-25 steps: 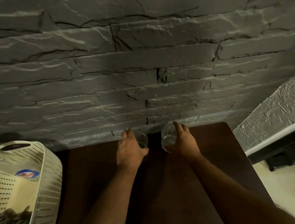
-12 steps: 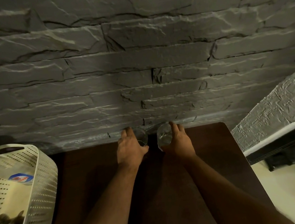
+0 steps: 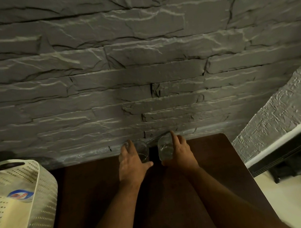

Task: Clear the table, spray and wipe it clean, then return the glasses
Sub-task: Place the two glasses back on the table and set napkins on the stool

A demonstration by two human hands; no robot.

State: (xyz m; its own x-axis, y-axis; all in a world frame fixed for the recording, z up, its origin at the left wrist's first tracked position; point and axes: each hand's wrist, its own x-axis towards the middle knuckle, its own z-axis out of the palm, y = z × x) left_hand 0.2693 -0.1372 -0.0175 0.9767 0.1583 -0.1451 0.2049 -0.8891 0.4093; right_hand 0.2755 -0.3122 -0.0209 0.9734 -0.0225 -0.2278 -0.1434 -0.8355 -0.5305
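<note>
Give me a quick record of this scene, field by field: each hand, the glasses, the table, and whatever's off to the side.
left hand: holds the left glass
right hand: holds the right glass, index finger straight
glasses: upright, side by side, apart, at the table's far edge by the stone wall
table: dark wood
basket: white, perforated, at left, holding a bottle

Dim, soft-focus wide-angle view; edges bow and blur, light rakes the stone wall [image 3: 139, 58].
</note>
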